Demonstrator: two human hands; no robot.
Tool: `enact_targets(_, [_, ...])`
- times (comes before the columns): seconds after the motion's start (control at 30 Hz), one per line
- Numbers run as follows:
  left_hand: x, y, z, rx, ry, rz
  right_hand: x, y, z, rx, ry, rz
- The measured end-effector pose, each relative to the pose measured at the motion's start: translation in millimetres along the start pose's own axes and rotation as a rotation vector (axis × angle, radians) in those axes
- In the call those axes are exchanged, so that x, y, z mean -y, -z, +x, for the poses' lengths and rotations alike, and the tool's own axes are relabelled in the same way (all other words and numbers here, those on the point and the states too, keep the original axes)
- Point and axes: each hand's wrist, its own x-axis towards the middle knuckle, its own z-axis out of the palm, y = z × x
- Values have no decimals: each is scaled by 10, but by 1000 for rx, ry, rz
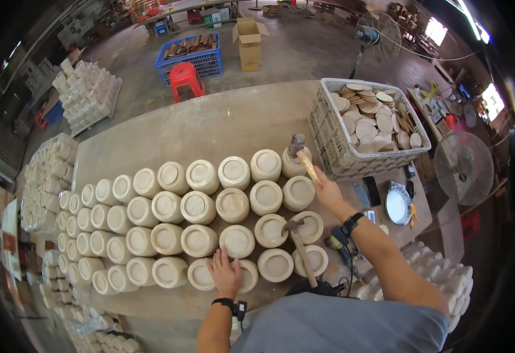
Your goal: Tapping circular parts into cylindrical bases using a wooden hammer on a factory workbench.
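Note:
Rows of pale, round wooden pots (232,205) stand on the table, each with a circular disc or recess on its top. My right hand (327,191) is closed round the light handle of a mallet (298,146). Its dark, blunt head is over the far right pot (294,165); whether they touch I cannot tell. My left hand (225,274) lies with fingers stretched out on the near pots, holding nothing. Across the pots at the near right rests a claw hammer (302,252) with a wooden handle, its metal head on a pot.
A grey crate (351,159) of thin wooden discs (375,115) stands at the table's far right. Beside it lie a phone (371,191) and a white round dish (398,206). Beyond the table (210,115) are a red stool (187,79), a blue crate (191,56), a cardboard box (250,50) and fans (463,167).

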Motion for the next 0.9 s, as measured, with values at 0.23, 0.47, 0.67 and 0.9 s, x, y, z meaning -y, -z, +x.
enact_targets(0.23, [-6,20,7,16,5,5,480,-115,-66,-175,266,394])
enact_targets(0.47, [-18,-8,-6,12,-5,-17,224,-482,17,85,247,138])
enact_targets(0.67, [17,8,-11,-7,-4,-24,485,-201,32,78,96,374])
enact_targets(0.9, [-20,57,-13,10,9,-31,358,-454,17,-244,369,316])
